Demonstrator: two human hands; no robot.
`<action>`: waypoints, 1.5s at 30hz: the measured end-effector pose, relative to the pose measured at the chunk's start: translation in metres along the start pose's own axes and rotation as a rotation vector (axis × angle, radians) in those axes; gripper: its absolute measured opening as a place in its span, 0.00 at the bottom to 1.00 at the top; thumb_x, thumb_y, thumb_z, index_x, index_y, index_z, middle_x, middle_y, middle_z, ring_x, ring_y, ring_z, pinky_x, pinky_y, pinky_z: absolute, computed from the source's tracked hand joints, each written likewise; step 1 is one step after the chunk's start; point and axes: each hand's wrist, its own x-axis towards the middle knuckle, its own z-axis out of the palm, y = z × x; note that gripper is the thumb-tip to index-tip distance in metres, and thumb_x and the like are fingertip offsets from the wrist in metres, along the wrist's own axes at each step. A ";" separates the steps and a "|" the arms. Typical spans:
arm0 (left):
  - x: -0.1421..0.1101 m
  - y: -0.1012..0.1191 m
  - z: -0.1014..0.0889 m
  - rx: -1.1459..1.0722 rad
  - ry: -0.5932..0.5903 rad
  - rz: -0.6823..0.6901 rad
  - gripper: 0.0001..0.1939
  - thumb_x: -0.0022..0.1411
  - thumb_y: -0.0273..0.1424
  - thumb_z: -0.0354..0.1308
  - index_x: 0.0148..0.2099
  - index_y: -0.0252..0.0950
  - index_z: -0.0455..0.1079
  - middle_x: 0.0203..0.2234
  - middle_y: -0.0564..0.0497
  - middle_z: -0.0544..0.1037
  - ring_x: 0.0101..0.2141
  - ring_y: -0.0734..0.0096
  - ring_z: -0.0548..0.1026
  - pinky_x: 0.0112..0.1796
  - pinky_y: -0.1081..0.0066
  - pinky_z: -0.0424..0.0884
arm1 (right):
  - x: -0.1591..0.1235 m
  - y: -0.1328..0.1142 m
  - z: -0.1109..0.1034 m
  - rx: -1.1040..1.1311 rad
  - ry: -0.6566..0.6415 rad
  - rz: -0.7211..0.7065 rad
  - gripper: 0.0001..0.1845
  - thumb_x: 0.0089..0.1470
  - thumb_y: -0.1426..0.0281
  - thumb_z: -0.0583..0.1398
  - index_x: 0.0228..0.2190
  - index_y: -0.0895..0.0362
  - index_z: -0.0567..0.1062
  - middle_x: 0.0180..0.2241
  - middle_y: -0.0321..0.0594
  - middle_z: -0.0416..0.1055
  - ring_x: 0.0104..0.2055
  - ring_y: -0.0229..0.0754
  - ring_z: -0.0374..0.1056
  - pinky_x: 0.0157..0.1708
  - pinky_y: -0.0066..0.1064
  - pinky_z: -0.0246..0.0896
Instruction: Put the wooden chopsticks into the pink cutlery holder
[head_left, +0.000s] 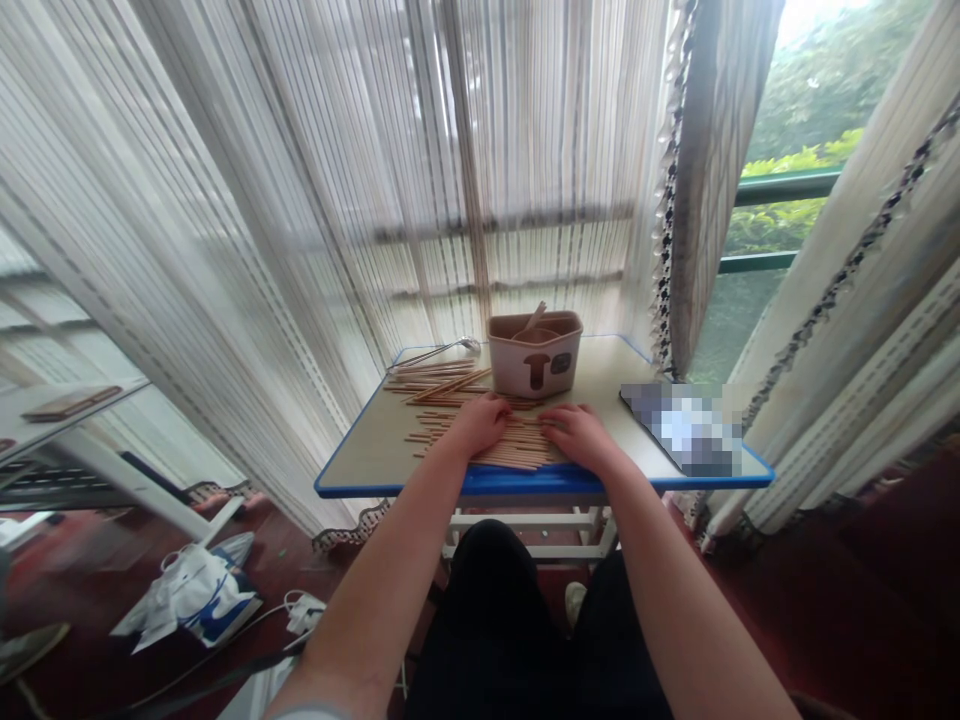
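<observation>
Many thin wooden chopsticks [517,455] lie side by side on a small table [367,450], some in front of me and some at the back left. My left hand [484,422] rests over the middle of them, its fingers curled down on a few. Against their right ends lies my right hand [577,435], with its fingers stretched out and apart. Just behind both hands stands a beige utensil holder [510,365] with a handle-like piece sticking up out of it. A metal spoon or ladle [469,347] lies behind the chopsticks at the back left.
A blurred-out flat object [682,430] lies at the table's right side. Sheer curtains [337,200] hang close behind the table. On the floor to the left are a white and blue bag [199,600] and a power strip with a cable [304,612].
</observation>
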 end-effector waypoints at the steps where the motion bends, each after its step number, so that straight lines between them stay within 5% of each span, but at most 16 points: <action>1: 0.000 0.001 -0.001 -0.003 0.008 0.005 0.13 0.57 0.30 0.49 0.40 0.40 0.72 0.38 0.50 0.73 0.40 0.67 0.71 0.44 0.67 0.66 | 0.000 0.000 0.000 0.001 0.006 -0.004 0.15 0.52 0.63 0.55 0.40 0.49 0.76 0.42 0.37 0.71 0.45 0.45 0.60 0.49 0.33 0.52; 10: 0.001 0.009 -0.008 -0.016 0.148 -0.045 0.10 0.58 0.30 0.50 0.38 0.39 0.72 0.35 0.49 0.73 0.40 0.67 0.70 0.45 0.67 0.65 | -0.001 0.001 0.000 0.036 0.013 -0.015 0.16 0.51 0.64 0.55 0.42 0.50 0.75 0.43 0.38 0.71 0.46 0.45 0.60 0.48 0.34 0.52; 16: 0.009 0.019 -0.027 -0.082 0.490 -0.020 0.11 0.62 0.30 0.46 0.41 0.38 0.69 0.36 0.48 0.73 0.41 0.68 0.69 0.45 0.66 0.65 | -0.001 0.003 -0.001 0.078 0.014 -0.015 0.17 0.51 0.65 0.55 0.42 0.51 0.75 0.43 0.39 0.71 0.47 0.46 0.60 0.48 0.34 0.52; 22: 0.040 0.034 -0.071 -0.265 0.899 0.074 0.09 0.63 0.30 0.47 0.42 0.37 0.67 0.36 0.47 0.71 0.39 0.70 0.69 0.42 0.67 0.67 | -0.002 0.001 -0.003 0.090 0.006 -0.005 0.17 0.50 0.66 0.55 0.42 0.52 0.75 0.42 0.41 0.71 0.47 0.47 0.61 0.48 0.34 0.52; 29: 0.082 0.031 -0.113 -0.688 1.174 0.052 0.13 0.61 0.33 0.51 0.47 0.37 0.64 0.34 0.50 0.72 0.30 0.77 0.72 0.32 0.73 0.72 | -0.003 0.001 -0.005 0.150 0.008 0.018 0.17 0.49 0.68 0.56 0.42 0.51 0.75 0.42 0.40 0.72 0.47 0.47 0.61 0.48 0.33 0.53; 32: 0.095 0.013 -0.106 -0.937 1.200 -0.060 0.13 0.59 0.36 0.52 0.44 0.35 0.66 0.33 0.50 0.74 0.25 0.78 0.74 0.27 0.74 0.73 | -0.003 -0.002 -0.006 0.172 0.018 0.016 0.17 0.51 0.69 0.54 0.43 0.52 0.75 0.42 0.40 0.71 0.47 0.46 0.61 0.47 0.32 0.54; 37: 0.101 -0.016 -0.076 -1.277 1.080 -0.281 0.11 0.53 0.34 0.57 0.36 0.32 0.70 0.25 0.51 0.76 0.26 0.71 0.77 0.33 0.67 0.75 | -0.002 -0.007 -0.007 0.181 0.017 -0.016 0.19 0.53 0.72 0.51 0.45 0.54 0.73 0.44 0.42 0.70 0.48 0.44 0.60 0.48 0.33 0.54; 45: 0.101 -0.033 -0.048 -1.363 0.976 -0.272 0.17 0.52 0.32 0.58 0.46 0.32 0.69 0.39 0.44 0.75 0.34 0.66 0.77 0.33 0.66 0.76 | 0.000 -0.003 -0.005 0.207 0.059 -0.044 0.17 0.54 0.69 0.52 0.43 0.56 0.72 0.44 0.45 0.69 0.49 0.46 0.60 0.49 0.37 0.56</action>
